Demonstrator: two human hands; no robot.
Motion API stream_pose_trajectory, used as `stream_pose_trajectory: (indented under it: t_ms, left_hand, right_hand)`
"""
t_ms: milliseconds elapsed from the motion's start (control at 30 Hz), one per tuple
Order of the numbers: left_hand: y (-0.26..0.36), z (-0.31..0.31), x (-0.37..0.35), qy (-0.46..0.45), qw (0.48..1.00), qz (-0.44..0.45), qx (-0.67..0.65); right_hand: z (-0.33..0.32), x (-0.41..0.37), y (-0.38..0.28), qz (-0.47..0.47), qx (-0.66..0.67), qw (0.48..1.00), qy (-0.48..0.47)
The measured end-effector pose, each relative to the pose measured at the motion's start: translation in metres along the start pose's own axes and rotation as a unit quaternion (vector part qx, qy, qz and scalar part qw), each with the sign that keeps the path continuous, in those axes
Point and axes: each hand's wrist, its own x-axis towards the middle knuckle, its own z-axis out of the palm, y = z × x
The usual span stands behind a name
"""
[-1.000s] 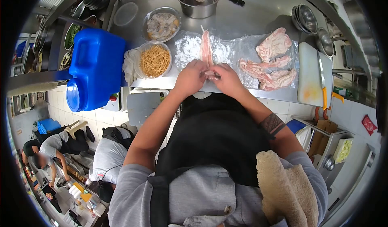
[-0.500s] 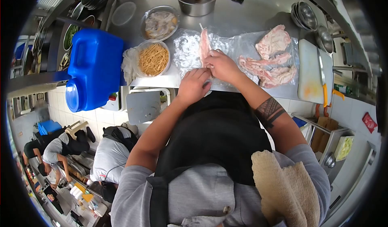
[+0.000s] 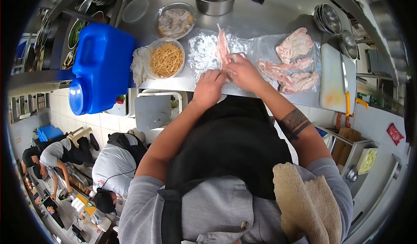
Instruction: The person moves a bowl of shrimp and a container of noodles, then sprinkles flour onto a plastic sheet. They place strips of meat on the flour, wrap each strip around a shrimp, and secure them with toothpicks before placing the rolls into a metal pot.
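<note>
A long pale pink strip of raw meat lies lengthwise on a plastic sheet dusted with white powder. My left hand is closed at the strip's near end by the table edge. Against it from the right, my right hand pinches the same end, its fingers curled. The fingers hide most of that end. Larger pieces of raw, fatty meat rest on the plastic to the right. On the left stands a round tub of thin wooden sticks.
Behind the tub is a bowl of wet raw meat. A metal pot holds a small rolled piece. At right, a knife lies on a cutting board. A blue jug stands left. Other people work behind at lower left.
Both hands stay at the strip's near end, with the right hand's fingers shifting slightly. The whole view has moved a little. A person at lower left has changed head position.
</note>
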Motion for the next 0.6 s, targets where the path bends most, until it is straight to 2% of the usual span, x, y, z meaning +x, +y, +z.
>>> stream_pose_trajectory:
  t_ms: [33, 100, 167, 200, 300, 367, 400, 433, 567, 600]
  left_hand:
    - [0.000, 0.000, 0.003, 0.006, 1.000, 0.001, -0.006]
    - [-0.001, 0.000, 0.006, 0.011, 1.000, 0.000, -0.012]
    - [-0.003, 0.002, 0.011, -0.062, 0.996, -0.057, -0.010]
    - [-0.003, 0.004, 0.013, -0.064, 0.996, -0.054, -0.011]
    - [-0.004, 0.001, 0.022, -0.064, 0.993, -0.075, -0.067]
    - [0.000, -0.012, 0.034, -0.110, 0.977, -0.132, -0.122]
    - [-0.002, -0.011, 0.037, -0.113, 0.978, -0.130, -0.121]
    - [-0.003, -0.009, 0.040, -0.117, 0.971, -0.168, -0.122]
    - [-0.018, 0.002, 0.052, -0.127, 0.945, -0.273, -0.127]
    - [-0.020, 0.001, 0.057, -0.128, 0.945, -0.273, -0.127]
  right_hand:
    - [-0.001, -0.006, -0.005, 0.000, 0.001, 1.000, 0.000]
    - [-0.004, -0.021, -0.016, 0.063, 0.066, 0.996, -0.020]
    - [0.000, -0.031, -0.025, 0.089, 0.083, 0.992, -0.035]
    - [0.003, -0.036, -0.025, 0.117, 0.100, 0.987, -0.047]
    - [0.018, -0.039, -0.015, 0.128, 0.110, 0.986, -0.002]
    - [0.023, -0.036, -0.014, 0.140, 0.122, 0.982, 0.026]
    - [0.023, -0.032, -0.015, 0.179, 0.142, 0.973, 0.030]
    - [0.023, -0.029, -0.015, 0.217, 0.160, 0.963, 0.033]
    - [0.026, -0.021, -0.009, 0.281, 0.185, 0.941, 0.040]
    - [0.027, -0.017, -0.005, 0.301, 0.178, 0.936, 0.040]
